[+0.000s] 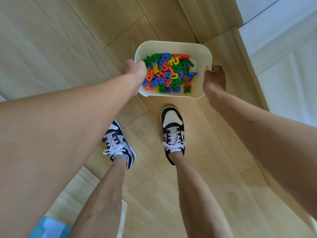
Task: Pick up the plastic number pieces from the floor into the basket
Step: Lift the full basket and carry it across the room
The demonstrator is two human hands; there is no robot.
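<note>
My left hand [134, 70] and right hand [214, 78] grip opposite sides of the smooth cream basket [173, 46], bright plastic pieces [169, 73] heaped inside. My laced shoes [172, 124] stand near on wood floor [68, 48].

The floor [68, 40] was pale wood-look planking, its seams running in long diagonals with short cross joints. At the upper right a ledge [211, 18] in the same wood tone rose from it, ending in a rounded corner. Beyond that, along the right edge, stood white panels [283, 48] split by thin dark lines and washed bright by cool daylight. Soft, even light lay over the boards. A blue and white patch [51, 227] showed in the lower left corner, too blurred to identify.
</note>
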